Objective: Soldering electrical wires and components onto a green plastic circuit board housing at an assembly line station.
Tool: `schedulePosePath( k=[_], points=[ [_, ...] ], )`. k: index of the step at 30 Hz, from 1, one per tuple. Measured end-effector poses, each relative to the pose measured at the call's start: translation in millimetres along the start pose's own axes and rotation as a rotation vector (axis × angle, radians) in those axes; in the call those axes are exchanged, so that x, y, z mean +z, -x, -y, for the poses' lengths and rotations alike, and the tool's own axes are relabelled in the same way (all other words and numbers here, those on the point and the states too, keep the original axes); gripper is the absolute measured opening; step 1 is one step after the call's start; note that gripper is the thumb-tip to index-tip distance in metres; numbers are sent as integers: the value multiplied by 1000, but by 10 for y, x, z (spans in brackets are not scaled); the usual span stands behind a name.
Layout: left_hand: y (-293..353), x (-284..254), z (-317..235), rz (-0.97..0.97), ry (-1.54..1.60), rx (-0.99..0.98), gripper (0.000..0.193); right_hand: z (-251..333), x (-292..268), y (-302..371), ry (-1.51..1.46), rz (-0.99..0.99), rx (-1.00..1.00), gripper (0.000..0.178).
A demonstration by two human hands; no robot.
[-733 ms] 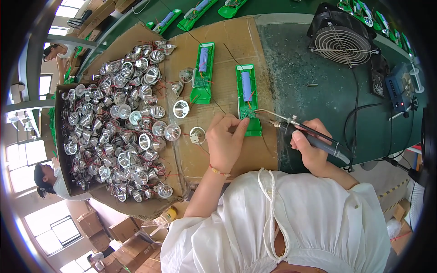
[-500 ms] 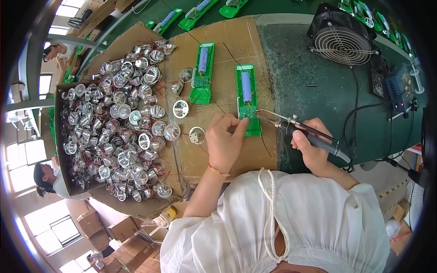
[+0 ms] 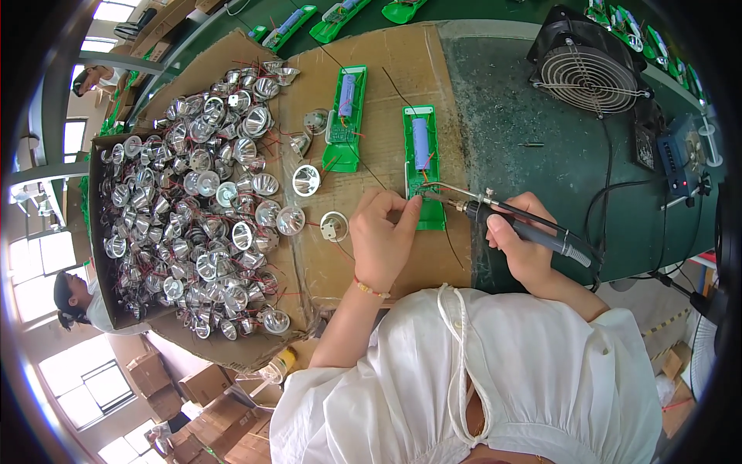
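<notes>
Soldering step, by the look of it: right hand [image 3: 519,246] is wrapped shut round the dark-handled soldering iron w/ slim metal tip [image 3: 516,223], tip resting at the near end of the long green plastic housing w/ blue cylindrical battery [image 3: 423,166], which lies mid-bench on the flat brown cardboard sheet [image 3: 402,255]. Left hand [image 3: 382,240] pinches fingertips together right at that joint, prob. on a thin wire; too small to tell. To do it well: steady both wrists on the bench, keep tip on the pad only, off the soft plastic. Left, a cardboard box of shiny silver cone-shaped reflectors w/ red leads [image 3: 193,209]; far right, black wire-grilled fan [image 3: 589,71] on dull green benchtop.
</notes>
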State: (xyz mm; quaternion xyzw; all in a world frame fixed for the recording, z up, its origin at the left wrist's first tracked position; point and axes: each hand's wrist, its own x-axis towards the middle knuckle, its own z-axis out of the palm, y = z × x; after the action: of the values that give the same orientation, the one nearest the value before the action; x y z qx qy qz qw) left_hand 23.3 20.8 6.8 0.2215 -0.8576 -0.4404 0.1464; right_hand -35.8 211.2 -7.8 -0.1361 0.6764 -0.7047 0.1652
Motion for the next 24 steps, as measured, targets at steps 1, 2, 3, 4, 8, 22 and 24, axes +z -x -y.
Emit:
schedulePosePath(
  k=[1,2,3,4,8,22,24],
  points=[
    [-4,0,-9,3,3,-7,16,-9,-3,-5,9,14,-8,14],
    [-5,11,-2,3,3,-7,16,-14,-4,-10,17,28,-17,14],
    [0,23,13,-1,10,7,16,-10,2,-15,15,30,-16,14],
    [4,28,21,-3,16,21,16,1,4,-19,-13,18,16,14],
    [-15,25,30,1,23,12,16,26,38,-21,-191,-57,117,14],
    [-4,32,22,4,10,28,15,13,-6,0,-152,-31,52,14],
    [-10,20,15,5,10,27,15,27,-30,4,-159,-36,39,14]
  ],
)
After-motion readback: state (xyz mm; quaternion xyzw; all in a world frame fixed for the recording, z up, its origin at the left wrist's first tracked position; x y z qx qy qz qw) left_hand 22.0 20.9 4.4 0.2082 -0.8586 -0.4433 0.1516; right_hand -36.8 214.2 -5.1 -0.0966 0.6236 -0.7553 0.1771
